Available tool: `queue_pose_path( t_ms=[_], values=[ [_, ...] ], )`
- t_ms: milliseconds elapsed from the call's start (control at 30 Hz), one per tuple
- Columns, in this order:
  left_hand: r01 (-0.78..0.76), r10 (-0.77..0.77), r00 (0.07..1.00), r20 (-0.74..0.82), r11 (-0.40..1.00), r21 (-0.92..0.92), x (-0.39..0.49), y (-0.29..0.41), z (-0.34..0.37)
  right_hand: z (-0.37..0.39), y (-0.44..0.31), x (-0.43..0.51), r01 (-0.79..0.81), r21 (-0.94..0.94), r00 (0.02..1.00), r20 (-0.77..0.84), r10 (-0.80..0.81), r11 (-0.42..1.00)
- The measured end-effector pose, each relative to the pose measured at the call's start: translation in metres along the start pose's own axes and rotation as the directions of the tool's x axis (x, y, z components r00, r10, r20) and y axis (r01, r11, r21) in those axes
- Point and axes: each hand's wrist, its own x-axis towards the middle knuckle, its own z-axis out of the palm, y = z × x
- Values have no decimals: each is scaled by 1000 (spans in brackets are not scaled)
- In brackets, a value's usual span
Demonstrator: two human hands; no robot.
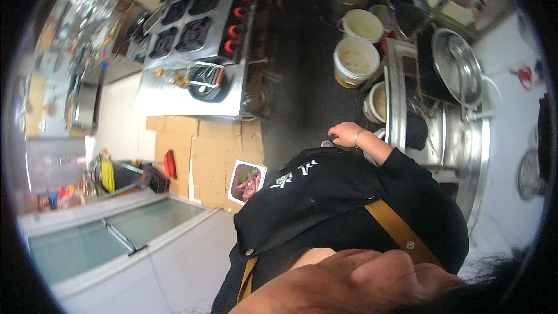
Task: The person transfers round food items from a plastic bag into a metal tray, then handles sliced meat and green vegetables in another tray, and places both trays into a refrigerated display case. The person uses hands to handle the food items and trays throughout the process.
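My right hand (pixel 345 134) hangs in front of the black apron (pixel 314 183) with its fingers loosely bent and apart, and I see nothing in it. A bangle (pixel 358 137) circles that wrist. The tip of a light shoe (pixel 327 144) shows just below the fingers. My left hand is out of view, hidden behind my body. At my left side is a white-rimmed rectangular container (pixel 235 182) of raw pinkish meat (pixel 250 185) with some green leaves. The apron covers one corner of it; whether it is held or resting cannot be seen.
A gas range (pixel 192 22) with red knobs and a steel counter (pixel 196 107) stand ahead left. White buckets (pixel 356 54) of liquid line the right, beside a steel sink (pixel 462 139) and large basin (pixel 457 67). Flattened cardboard (pixel 213 148) and a glass-topped chest freezer (pixel 117 231) are left.
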Motion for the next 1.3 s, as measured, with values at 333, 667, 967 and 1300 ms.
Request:
queue_pose_path(
  t_ms=[333,667,967,1300],
  values=[
    [-105,68,985,-158,965,-239,-37,-22,-9,-17,-8,87,149,-179,989,9,-150,973],
    [-138,76,976,-203,941,-310,12,41,-82,12,-155,206,336,-240,941,52,-333,911],
    [-167,104,982,-160,871,-463,77,179,-197,44,-341,335,476,-171,879,119,-462,862],
    [-169,26,982,-186,560,-811,147,353,-275,67,-458,470,542,-176,831,259,-492,822]
  ],
)
